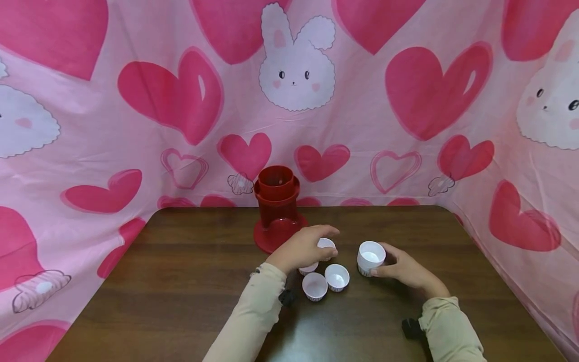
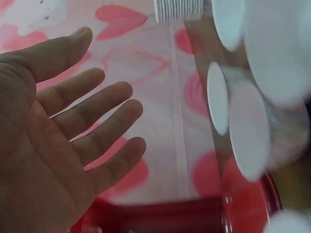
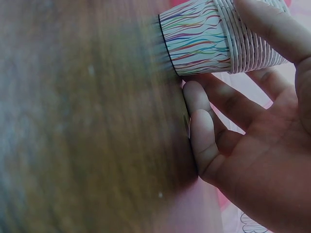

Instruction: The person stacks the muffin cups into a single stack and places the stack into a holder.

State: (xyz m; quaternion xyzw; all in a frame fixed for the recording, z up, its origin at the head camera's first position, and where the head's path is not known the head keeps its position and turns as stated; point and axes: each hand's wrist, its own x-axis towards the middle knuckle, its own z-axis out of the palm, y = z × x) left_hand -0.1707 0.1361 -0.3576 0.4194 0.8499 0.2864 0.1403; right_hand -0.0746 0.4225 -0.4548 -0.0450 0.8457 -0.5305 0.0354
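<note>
My right hand (image 1: 404, 269) holds a stack of white paper cups (image 1: 371, 256) that stands upright on the table. In the right wrist view, the thumb lies along the nested rims, the wavy coloured lines of the lowest cup (image 3: 197, 41) show, and fingers reach behind the stack. My left hand (image 1: 305, 246) hovers over the loose cups, its fingers spread with nothing between them, as the left wrist view shows the palm (image 2: 43, 160). Beneath and beside it stand several loose paper cups, among them a front one (image 1: 314, 286) and a right one (image 1: 336, 277).
Behind the left hand, a red plastic stand (image 1: 278, 208) with a round base and a cylindrical top stands near the table's back edge. The brown wooden table (image 1: 181, 291) is bordered by a pink cloth (image 1: 353, 120) printed with hearts and rabbits.
</note>
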